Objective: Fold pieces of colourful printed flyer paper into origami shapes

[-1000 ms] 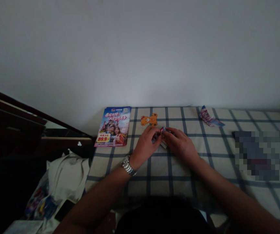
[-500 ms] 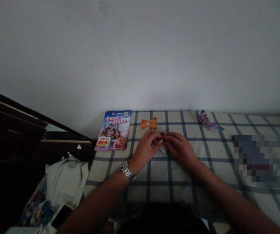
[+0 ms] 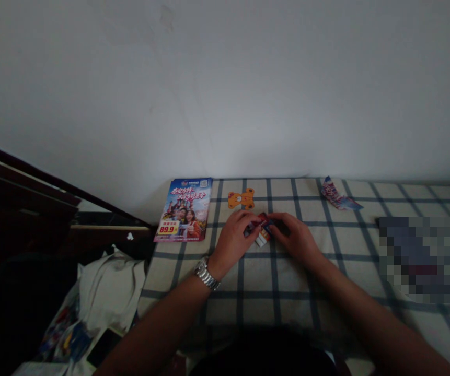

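Note:
Between my two hands is a small piece of folded printed paper (image 3: 263, 233), with red, dark blue and white areas. My left hand (image 3: 237, 233) wraps its thumb and fingers round the left side of it. From the right, my right hand (image 3: 293, 233) pinches its upper right edge. Both hands rest low over the checked cloth, and the fingers hide part of the paper. An orange bear-shaped cutout (image 3: 241, 199) lies flat just beyond my left hand. A silver watch (image 3: 207, 273) is on my left wrist.
A stack of printed flyers (image 3: 184, 210) lies at the left on the checked cloth (image 3: 256, 284). Toward the back right is a creased flyer piece (image 3: 340, 196). A blurred-out dark object (image 3: 416, 258) lies at the right. White bags (image 3: 109, 287) and a phone (image 3: 104, 347) are below left.
My right hand has shifted slightly right and its fingers have drawn back, so more of the paper's printed face shows. My left hand has hardly moved.

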The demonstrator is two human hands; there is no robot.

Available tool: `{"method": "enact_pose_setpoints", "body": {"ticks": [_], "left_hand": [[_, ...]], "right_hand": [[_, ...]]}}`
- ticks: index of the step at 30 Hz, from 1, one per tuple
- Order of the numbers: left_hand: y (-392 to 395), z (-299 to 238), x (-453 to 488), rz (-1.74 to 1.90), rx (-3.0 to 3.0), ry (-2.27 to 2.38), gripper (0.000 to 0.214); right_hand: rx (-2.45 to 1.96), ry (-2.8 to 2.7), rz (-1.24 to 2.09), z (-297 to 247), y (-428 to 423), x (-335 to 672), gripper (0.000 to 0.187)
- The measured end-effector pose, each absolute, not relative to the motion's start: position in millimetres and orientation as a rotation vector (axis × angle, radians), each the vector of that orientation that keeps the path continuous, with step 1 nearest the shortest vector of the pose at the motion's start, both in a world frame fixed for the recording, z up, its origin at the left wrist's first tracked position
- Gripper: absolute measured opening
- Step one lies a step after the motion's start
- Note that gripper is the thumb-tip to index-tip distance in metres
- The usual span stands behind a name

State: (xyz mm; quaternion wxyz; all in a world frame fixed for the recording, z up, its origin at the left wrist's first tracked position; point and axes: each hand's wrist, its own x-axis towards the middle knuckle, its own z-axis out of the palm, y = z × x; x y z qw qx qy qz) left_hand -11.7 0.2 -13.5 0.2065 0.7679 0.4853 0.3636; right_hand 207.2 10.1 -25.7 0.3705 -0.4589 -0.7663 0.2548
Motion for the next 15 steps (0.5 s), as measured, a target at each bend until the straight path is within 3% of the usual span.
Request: {"method": "enact_pose_setpoints", "body": {"ticks": [15], "left_hand": [[-0.7, -13.1, -12.1, 0.974, 2.117, 1.331, 0.014]], "right_hand": [[-1.151, -2.002, 0.661, -30.7, 13.3, 210.0, 0.012]]}}
